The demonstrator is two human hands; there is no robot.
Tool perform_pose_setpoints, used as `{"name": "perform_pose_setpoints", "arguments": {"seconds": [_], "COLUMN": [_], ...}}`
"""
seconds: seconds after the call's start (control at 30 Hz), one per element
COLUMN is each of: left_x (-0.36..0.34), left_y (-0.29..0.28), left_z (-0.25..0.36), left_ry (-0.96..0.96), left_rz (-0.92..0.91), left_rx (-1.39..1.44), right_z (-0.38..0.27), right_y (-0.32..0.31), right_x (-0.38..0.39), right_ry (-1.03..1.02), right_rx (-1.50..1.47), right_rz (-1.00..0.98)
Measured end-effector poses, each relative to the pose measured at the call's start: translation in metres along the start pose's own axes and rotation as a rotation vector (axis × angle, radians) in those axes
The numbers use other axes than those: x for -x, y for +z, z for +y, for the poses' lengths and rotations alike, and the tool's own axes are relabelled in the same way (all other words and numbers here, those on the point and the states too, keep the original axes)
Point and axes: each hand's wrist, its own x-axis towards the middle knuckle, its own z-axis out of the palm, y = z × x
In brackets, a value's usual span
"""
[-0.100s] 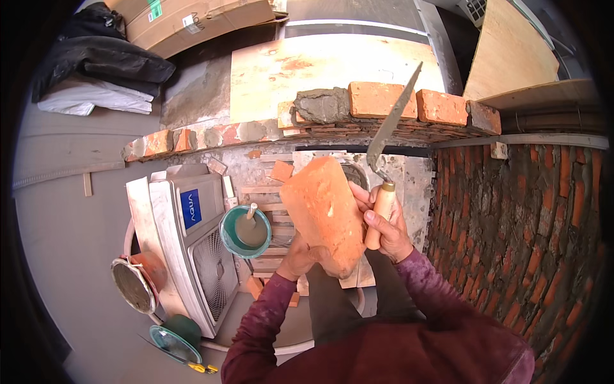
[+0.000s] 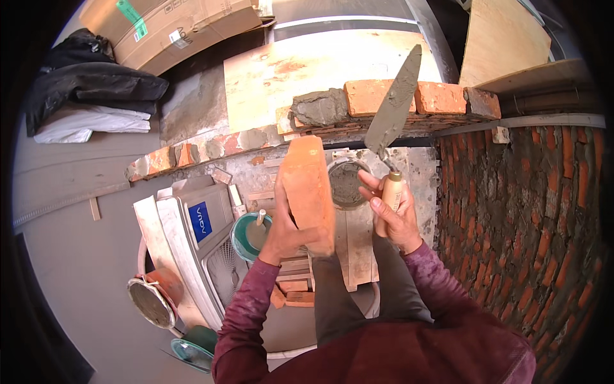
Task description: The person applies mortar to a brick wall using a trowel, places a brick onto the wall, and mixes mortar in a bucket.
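Observation:
An orange brick (image 2: 306, 192) is gripped in my left hand (image 2: 286, 237), its long side tilted up in front of me. My right hand (image 2: 395, 214) holds a trowel by its wooden handle; the trowel's pointed blade (image 2: 395, 99) is smeared with grey mortar and points away from me. Just beyond and between my hands, a round bucket of mortar (image 2: 348, 184) stands low down. Farther off runs a low brick wall (image 2: 377, 99), its top course partly of orange bricks, with one mortar-covered brick (image 2: 320, 107) at the end of the higher part.
To the left stand an air-conditioner unit (image 2: 208, 224), a teal bucket (image 2: 246, 235) with a stick in it, and a mortar-filled orange bucket (image 2: 153, 297). A rough brick wall (image 2: 518, 224) rises on the right. Loose bricks (image 2: 297, 297) lie near my legs. Cardboard boxes (image 2: 185, 38) are far left.
The brick has moved left and turned more upright, away from my right hand. The trowel blade has rotated to show its broad face, and the mortar bucket has come into fuller view.

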Motion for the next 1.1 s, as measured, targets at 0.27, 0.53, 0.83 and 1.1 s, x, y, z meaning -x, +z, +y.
{"name": "perform_pose_setpoints", "arguments": {"seconds": [0.27, 0.53, 0.83, 1.1], "left_x": [-0.155, -0.234, -0.256, -0.254], "left_y": [-0.085, -0.099, -0.102, -0.106], "left_z": [0.077, 0.029, 0.003, -0.003], "left_ry": [0.437, 0.429, 0.495, 0.524], "left_rz": [-0.013, -0.151, -0.223, -0.200], "left_rx": [-1.426, -1.631, -1.693, -1.775], "right_z": [0.016, 0.024, 0.046, 0.028], "right_y": [-0.042, -0.059, -0.102, -0.075], "right_x": [0.045, 0.016, -0.038, -0.131], "right_ry": [0.163, -0.077, -0.278, -0.692], "right_rx": [-0.079, -0.329, -0.384, 0.086], "right_rz": [0.397, 0.472, 0.297, 0.321]}}
